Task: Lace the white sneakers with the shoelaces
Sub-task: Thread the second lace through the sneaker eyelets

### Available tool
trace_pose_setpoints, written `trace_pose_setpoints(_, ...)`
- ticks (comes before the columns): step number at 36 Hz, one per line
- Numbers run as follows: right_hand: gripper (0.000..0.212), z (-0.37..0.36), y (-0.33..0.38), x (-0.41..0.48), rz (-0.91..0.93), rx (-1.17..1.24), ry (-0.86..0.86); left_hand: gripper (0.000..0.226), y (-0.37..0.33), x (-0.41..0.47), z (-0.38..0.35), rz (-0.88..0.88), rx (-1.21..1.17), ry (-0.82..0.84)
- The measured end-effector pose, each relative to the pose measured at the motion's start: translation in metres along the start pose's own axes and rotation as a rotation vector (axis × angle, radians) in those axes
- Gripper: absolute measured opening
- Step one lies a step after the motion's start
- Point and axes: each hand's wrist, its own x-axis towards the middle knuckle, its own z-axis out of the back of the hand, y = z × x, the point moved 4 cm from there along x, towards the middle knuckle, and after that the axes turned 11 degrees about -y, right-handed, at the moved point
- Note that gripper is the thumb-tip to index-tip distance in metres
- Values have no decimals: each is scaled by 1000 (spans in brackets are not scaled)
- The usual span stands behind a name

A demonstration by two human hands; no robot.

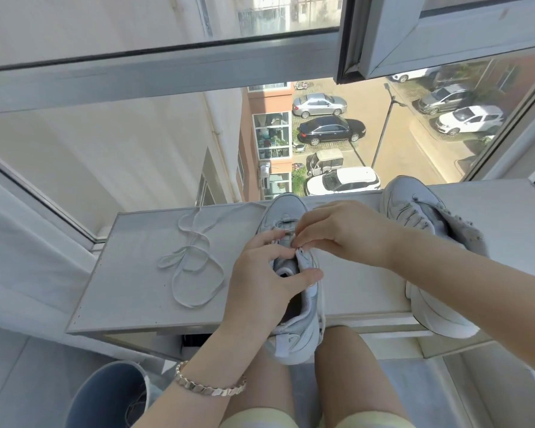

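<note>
Both hands were on the near sneaker (286, 209).
Left hand (260, 274) gripped its collar; right hand (343, 233) fingertips pinched at the eyelets, contents unclear. Shoelace (192, 257) lay looped on ledge (127, 291).

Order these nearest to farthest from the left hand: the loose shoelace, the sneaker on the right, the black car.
1. Loose shoelace, just left of the left hand.
2. Sneaker on the right, across the shelf.
3. Black car, outside, far below.

On the ledge (130, 288), one white sneaker (297, 338) sits centre, second sneaker (414, 208) right, loose shoelace (195, 242) left.
</note>
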Motion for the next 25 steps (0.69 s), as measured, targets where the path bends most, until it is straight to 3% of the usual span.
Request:
trace_pose_setpoints(12, 21, -10, 15, -26, -164, 84, -486, 16, -2, 0, 0, -8, 76, 68)
trace_pose_setpoints(14, 19, -2, 30, -26, -241, 253, -537, 16, -3, 2, 0, -27, 92, 44)
trace_pose_setpoints(19, 14, 34, 51, -25, -623, 1076, -686, 17, -2, 3, 0, -34, 123, 14)
trace_pose_setpoints(22, 18, 56, 40, -35, -910, 1208, -551, 14, -2, 3, 1, -19, 105, 10)
trace_pose_setpoints(25, 24, 55, 18, -53, -1210, 864, -156, 13, -2, 2, -1, -17, 103, 19)
